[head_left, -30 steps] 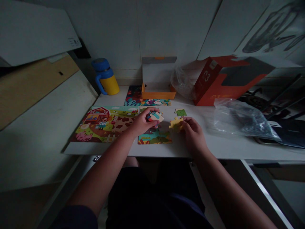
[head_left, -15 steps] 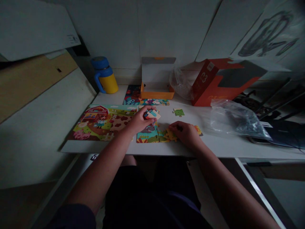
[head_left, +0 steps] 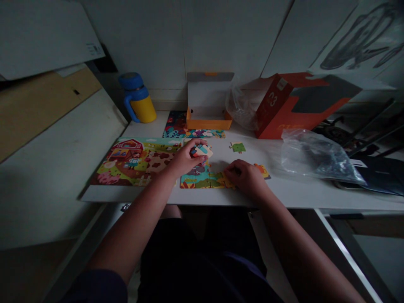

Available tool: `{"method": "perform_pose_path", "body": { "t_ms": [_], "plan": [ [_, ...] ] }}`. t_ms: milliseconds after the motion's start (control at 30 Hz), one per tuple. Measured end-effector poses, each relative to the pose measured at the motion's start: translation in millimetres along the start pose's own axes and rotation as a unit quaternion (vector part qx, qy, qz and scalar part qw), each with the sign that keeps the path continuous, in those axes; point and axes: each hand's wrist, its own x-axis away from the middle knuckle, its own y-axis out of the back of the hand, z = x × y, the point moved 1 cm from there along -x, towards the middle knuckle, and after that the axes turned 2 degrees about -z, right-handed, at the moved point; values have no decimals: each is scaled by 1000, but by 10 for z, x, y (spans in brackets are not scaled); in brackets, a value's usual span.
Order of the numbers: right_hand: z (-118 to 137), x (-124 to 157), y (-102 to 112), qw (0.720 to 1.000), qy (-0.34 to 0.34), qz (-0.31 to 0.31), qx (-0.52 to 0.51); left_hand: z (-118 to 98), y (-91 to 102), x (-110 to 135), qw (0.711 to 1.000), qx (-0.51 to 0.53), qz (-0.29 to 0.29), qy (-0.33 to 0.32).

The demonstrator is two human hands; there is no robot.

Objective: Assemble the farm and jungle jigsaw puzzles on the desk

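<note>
My left hand (head_left: pixel 188 159) is closed around a small stack of jigsaw puzzle pieces (head_left: pixel 203 152), held over a partly joined puzzle (head_left: pixel 197 182) on the white table. At that puzzle's right end, my right hand (head_left: pixel 244 176) has its thumb and fingers pinched at a yellow puzzle piece (head_left: pixel 227 182), whose right side is hidden under the hand. A loose green piece (head_left: pixel 237 147) lies farther back. Beyond the right knuckles, an orange and yellow piece (head_left: pixel 261 170) rests on the table, partly covered by the hand.
A finished-looking farm picture (head_left: pixel 126 164) lies at left. Behind stand a blue and yellow jug (head_left: pixel 142 103), an open orange-edged box (head_left: pixel 208 124) on a dark picture sheet (head_left: pixel 173 124), and a red box (head_left: pixel 273 109). Clear plastic bags (head_left: pixel 315 155) lie at right.
The right hand's fingertips have shifted slightly, and the yellow piece beneath them now sits closer in line with the puzzle's bottom row. My left hand stays in place with its stack.
</note>
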Motion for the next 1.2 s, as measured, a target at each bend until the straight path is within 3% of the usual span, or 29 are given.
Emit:
{"method": "perform_pose_path", "body": {
  "t_ms": [367, 533, 867, 1000, 1100, 1200],
  "plan": [
    [99, 74, -35, 995, 71, -37, 62, 13, -3, -12, 1000, 7, 3, -13],
    [133, 94, -66, 988, 115, -11, 99, 15, -2, -13, 1000, -1, 0, -18],
    [166, 116, -135, 981, 95, -28, 167, 23, 4, -5, 1000, 11, 4, 0],
    [156, 129, -96, 989, 79, -45, 118, 30, 2, -9, 1000, 10, 0, -1],
    [112, 160, 31, 993, 55, -100, 40, 35, 3, -15, 1000, 11, -2, -5],
    [32, 214, 193, 987, 42, -152, 24, 35, 0, -24, 1000, 15, 5, -2]
  ]
}}
